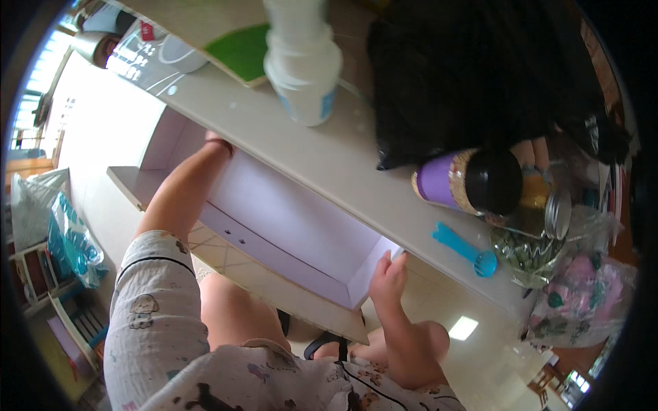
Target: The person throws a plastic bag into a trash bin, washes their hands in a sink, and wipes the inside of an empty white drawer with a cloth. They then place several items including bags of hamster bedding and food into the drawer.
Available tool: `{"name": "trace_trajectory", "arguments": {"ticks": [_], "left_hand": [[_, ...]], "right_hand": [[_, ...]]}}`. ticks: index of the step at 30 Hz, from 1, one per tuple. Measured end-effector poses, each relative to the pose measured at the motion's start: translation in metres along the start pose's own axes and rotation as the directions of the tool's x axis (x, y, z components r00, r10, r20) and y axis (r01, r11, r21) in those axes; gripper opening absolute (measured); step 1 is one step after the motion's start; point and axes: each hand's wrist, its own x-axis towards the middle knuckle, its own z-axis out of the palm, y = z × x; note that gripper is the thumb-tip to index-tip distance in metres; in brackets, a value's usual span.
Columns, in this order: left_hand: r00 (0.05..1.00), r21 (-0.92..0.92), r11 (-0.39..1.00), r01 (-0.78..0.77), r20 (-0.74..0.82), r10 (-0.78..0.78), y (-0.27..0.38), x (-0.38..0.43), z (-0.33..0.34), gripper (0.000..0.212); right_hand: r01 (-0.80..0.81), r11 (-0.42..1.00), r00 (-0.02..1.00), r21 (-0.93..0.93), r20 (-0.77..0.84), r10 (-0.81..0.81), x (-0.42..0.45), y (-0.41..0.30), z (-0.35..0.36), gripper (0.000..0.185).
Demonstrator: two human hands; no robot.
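A drawer (288, 205) is pulled out from under a light countertop (329, 169), its pale inside showing. My right hand (388, 277) is at the drawer's right side wall near the counter edge, fingers and thumb partly raised; whether it grips the wall cannot be told. My left arm reaches in at the drawer's left end, and my left hand (213, 136) is mostly hidden beneath the counter edge, with only a part by the wrist showing. The drawer front (277, 287), with a crossed line pattern, lies over my knees.
On the counter are stacked white plastic cups (306, 77), a black plastic bag (462, 77), a purple container with a black lid (462, 181), a blue plastic scoop (465, 249), a glass jar (547, 210) and clear bags (581, 293). Shelves and bags (74, 241) stand at left.
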Motion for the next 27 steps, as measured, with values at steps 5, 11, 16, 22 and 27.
{"name": "trace_trajectory", "arguments": {"ticks": [5, 11, 16, 22, 27], "left_hand": [[0.999, -0.022, 0.998, -0.052, -0.017, 0.051, 0.065, -0.004, 0.025, 0.034], [0.900, -0.219, 0.876, -0.429, -0.016, 0.436, 0.174, -0.049, 0.063, 0.035], [0.797, -0.219, 0.783, -0.583, 0.032, 0.603, 0.174, -0.073, 0.067, 0.035], [0.933, -0.074, 0.935, -0.346, 0.073, 0.351, 0.090, -0.036, 0.035, 0.036], [0.971, 0.272, 0.933, 0.234, -0.015, -0.239, -0.046, -0.003, -0.019, 0.037]], "right_hand": [[-0.068, 0.997, 0.996, -0.040, 0.049, 0.070, -0.002, 0.000, -0.001, 0.020], [-0.063, 0.998, 0.997, -0.003, 0.033, 0.063, 0.001, 0.008, -0.002, 0.021], [-0.113, 0.993, 0.992, 0.025, 0.050, 0.112, 0.004, 0.001, 0.003, 0.022], [-0.084, 0.995, 0.991, -0.061, 0.095, 0.089, 0.001, 0.005, -0.007, 0.023], [-0.012, 1.000, 0.998, 0.009, 0.067, 0.012, -0.001, 0.005, -0.003, 0.020]]}}
